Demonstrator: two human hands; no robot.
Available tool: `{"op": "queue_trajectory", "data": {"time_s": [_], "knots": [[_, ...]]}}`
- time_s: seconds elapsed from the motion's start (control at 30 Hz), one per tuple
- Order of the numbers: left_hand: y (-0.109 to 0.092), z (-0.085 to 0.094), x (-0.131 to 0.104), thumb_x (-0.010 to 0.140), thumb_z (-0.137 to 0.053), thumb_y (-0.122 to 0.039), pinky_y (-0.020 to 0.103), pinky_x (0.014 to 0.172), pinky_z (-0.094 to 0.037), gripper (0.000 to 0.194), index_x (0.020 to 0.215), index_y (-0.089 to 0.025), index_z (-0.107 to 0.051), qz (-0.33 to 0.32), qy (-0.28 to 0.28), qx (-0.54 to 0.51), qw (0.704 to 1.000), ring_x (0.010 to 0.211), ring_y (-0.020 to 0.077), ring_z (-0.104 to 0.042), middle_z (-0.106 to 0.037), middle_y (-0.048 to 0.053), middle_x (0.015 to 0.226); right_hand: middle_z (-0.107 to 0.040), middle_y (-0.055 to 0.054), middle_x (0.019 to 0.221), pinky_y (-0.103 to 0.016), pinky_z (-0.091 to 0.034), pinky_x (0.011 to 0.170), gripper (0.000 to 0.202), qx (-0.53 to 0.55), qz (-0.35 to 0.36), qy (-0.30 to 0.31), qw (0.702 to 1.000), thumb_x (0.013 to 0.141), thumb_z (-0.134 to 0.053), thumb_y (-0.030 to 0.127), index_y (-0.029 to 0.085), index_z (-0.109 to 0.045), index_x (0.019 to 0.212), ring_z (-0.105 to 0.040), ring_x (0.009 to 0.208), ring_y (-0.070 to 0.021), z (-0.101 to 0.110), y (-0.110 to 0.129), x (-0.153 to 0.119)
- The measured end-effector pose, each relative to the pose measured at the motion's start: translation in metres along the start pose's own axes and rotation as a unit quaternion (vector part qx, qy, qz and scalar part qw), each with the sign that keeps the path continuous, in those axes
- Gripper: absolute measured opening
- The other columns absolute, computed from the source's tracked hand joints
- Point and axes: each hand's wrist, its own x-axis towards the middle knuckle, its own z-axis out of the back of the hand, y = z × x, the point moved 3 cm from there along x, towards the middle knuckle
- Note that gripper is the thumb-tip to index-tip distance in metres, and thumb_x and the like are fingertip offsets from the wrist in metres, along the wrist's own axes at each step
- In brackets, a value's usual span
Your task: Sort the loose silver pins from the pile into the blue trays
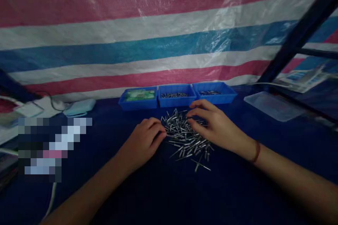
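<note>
A loose pile of silvery blind rivets (185, 133) lies on the dark blue tabletop (169, 193). At the pile's left edge is my left hand (148, 137), its fingers curled and thumb and forefinger brought together; whatever they pinch is too small to make out. My right hand (211, 121) reaches over the pile's upper right side with fingers bent and apart. Its fingertips are close to the rivets, and no rivet is clearly held there. Behind the pile, a middle blue bin (177, 102) and a right blue bin (221, 97) contain rivets.
A left blue bin (138, 104) holds green-and-white packets (139, 94). To the right lies a clear plastic lid (273, 106). A light blue folded item (79, 107) and white cables (51, 198) are on the left. Striped sheeting (158, 49) hangs behind.
</note>
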Motion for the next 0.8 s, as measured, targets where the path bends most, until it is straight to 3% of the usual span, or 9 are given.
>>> {"op": "queue_trajectory", "data": {"time_s": [0.17,0.33,0.8], "knots": [[-0.006,0.005,0.001,0.092,-0.042,-0.025,0.039,0.09,-0.04,0.015,0.09,-0.019,-0.056,0.047,-0.048,-0.102,0.992,0.097,0.0189,-0.05,-0.053,0.004,0.099,-0.057,-0.008,0.103,-0.032,-0.048,0.085,0.017,0.109,0.014,0.025,0.994,0.078,-0.061,0.016,0.017,-0.066,0.093,-0.058,0.096,-0.0171,-0.013,0.01,-0.003],[-0.009,-0.001,0.001,0.092,-0.043,-0.028,0.042,0.09,-0.04,0.017,0.09,-0.021,-0.057,0.084,-0.042,-0.178,0.98,0.098,0.0199,-0.051,-0.054,0.004,0.099,-0.059,-0.005,0.098,-0.028,-0.05,0.081,0.011,0.2,-0.006,-0.006,0.98,0.078,-0.065,0.019,0.018,-0.067,0.088,-0.059,0.092,-0.014,-0.014,0.022,-0.006],[-0.02,-0.003,-0.001,0.088,-0.049,-0.03,0.04,0.093,-0.038,0.014,0.096,-0.024,-0.059,0.045,-0.021,-0.244,0.969,0.103,0.0192,-0.05,-0.053,0.004,0.106,-0.06,-0.004,0.091,-0.027,-0.05,0.073,0.007,0.219,0.019,-0.061,0.974,0.078,-0.064,0.014,0.017,-0.066,0.083,-0.059,0.085,-0.0122,-0.011,0.03,-0.009]]}}
